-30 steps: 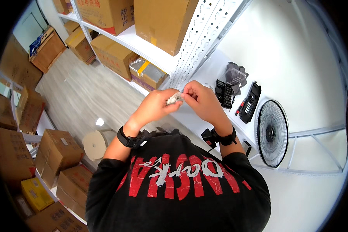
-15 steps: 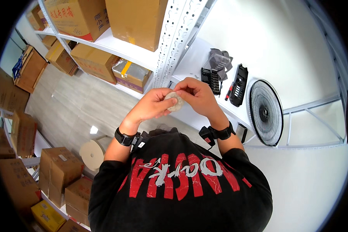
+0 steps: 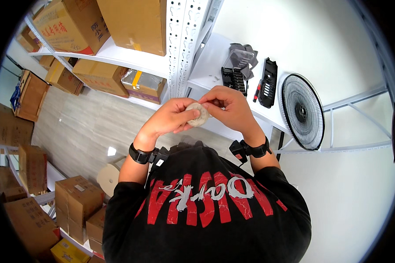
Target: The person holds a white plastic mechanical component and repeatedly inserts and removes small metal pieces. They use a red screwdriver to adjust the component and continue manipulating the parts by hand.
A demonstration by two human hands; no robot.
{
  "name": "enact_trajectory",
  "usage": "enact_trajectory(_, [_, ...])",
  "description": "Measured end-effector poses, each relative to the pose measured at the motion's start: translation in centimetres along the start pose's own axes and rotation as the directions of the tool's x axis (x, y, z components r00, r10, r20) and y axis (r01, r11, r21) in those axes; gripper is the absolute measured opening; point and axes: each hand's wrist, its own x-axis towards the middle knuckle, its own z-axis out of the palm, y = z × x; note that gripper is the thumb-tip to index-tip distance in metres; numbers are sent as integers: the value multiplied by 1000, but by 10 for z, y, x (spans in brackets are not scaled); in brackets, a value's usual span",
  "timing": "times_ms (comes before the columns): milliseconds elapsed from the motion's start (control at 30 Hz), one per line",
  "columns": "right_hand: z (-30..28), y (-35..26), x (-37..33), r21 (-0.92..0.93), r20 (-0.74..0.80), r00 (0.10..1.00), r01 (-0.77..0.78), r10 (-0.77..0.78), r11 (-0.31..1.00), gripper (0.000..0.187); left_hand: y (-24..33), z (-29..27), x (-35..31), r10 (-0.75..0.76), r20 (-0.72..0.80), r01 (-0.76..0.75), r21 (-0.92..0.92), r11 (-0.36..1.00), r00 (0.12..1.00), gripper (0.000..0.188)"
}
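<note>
A pale, round, flat disc (image 3: pixel 201 118) is in front of my chest, its exact kind unclear. My left hand (image 3: pixel 167 117) grips it from the left, thumb lying across its face and fingers curled behind. At the disc's upper right edge, my right hand (image 3: pixel 231 108) pinches with thumb and forefinger; anything small between those fingertips is hidden. Beyond the hands, on a white shelf, lie an opened black bit case (image 3: pixel 233 79), a long black slotted tray (image 3: pixel 268 83) and a red-and-black tool (image 3: pixel 256 93). A round black fan grille (image 3: pixel 301 112) stands to their right.
A perforated white shelf post (image 3: pixel 180 48) rises just beyond my hands. Shelves at the left carry cardboard boxes (image 3: pixel 98 75), and more cartons (image 3: pixel 78 199) stand at the lower left. A round beige stool top (image 3: pixel 107 177) shows near my left elbow.
My view has turned slightly, so shelves, boxes and grille appear shifted. The disc stays in my hands, its face turned a little more toward me.
</note>
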Motion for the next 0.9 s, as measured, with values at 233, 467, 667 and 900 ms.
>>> enact_trajectory(233, [-9, -17, 0, -322, 117, 993, 58, -21, 945, 9, -1, 0, 3, -68, 8, 66, 132, 989, 998, 19])
enact_trajectory(467, [-9, -3, -9, -391, 92, 975, 221, -201, 894, 8, -5, -2, 12, -130, 37, 123, 148, 981, 991, 16])
enact_trajectory(667, [-20, 2, -20, -316, 127, 988, 125, -88, 940, 12, -14, 1, 23, -157, 116, 137, 160, 978, 981, 17])
enact_trajectory(900, [-43, 16, -25, -189, 83, 990, 127, -113, 974, 11, -12, 8, 48, -175, 190, 156, 109, 982, 966, 19])
